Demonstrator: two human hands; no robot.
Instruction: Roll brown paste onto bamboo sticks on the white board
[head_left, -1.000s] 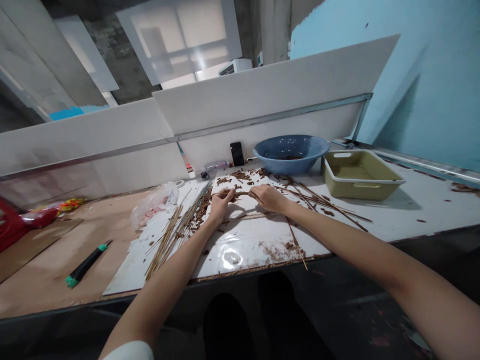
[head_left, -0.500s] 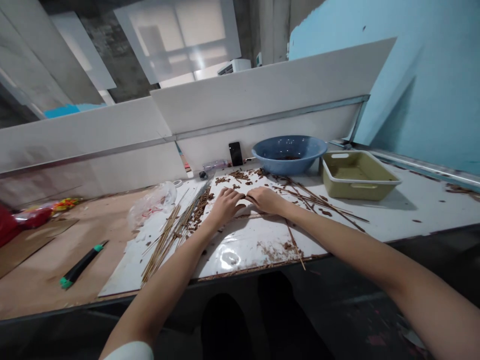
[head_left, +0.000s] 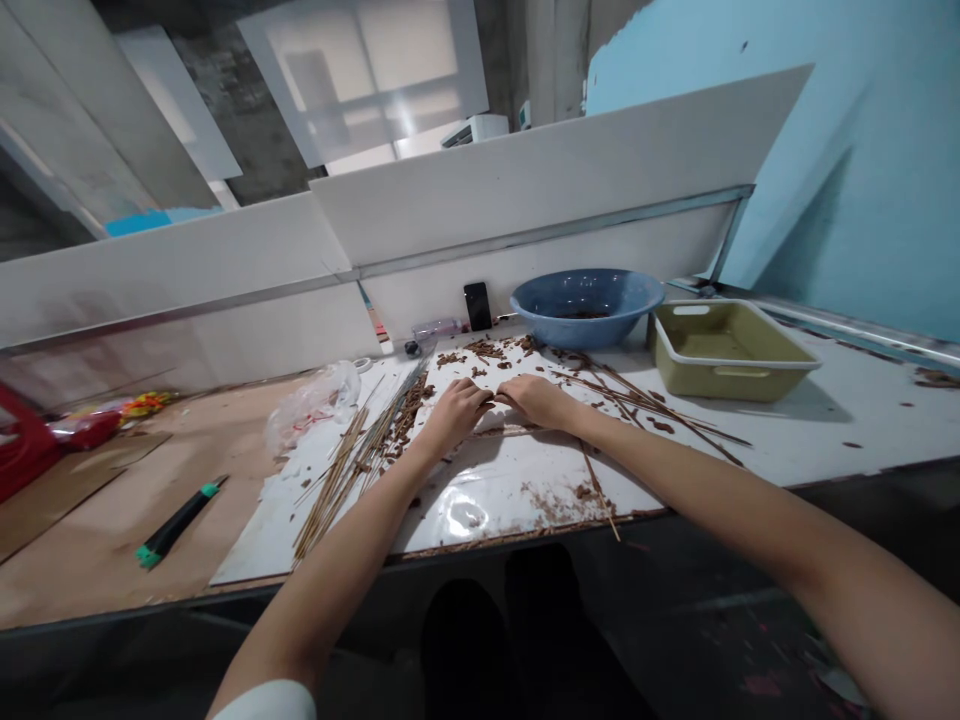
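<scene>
My left hand (head_left: pixel 459 412) and my right hand (head_left: pixel 536 400) are close together over the white board (head_left: pixel 517 470), fingers pinched around a small dark brown piece between them. A thin brown-coated stick (head_left: pixel 510 431) lies just below the hands. Brown crumbly bits (head_left: pixel 486 349) are scattered behind them. Left of my left hand is a bundle of thin bare sticks (head_left: pixel 330 490) beside thin grey rods (head_left: pixel 382 420). Brown-coated sticks (head_left: pixel 652 400) lie to the right of my right hand.
A blue basin (head_left: pixel 585 330) and a green tray (head_left: pixel 731 380) stand at the back right. A black phone (head_left: pixel 477 306) leans on the back panel. On the left are a crumpled plastic bag (head_left: pixel 315 405), a black-green tool (head_left: pixel 180 523) and a red object (head_left: pixel 26 440).
The whole view has shifted slightly, so things appear a little further right. Both hands keep nearly the same place on the board, their fingers still pinched together.
</scene>
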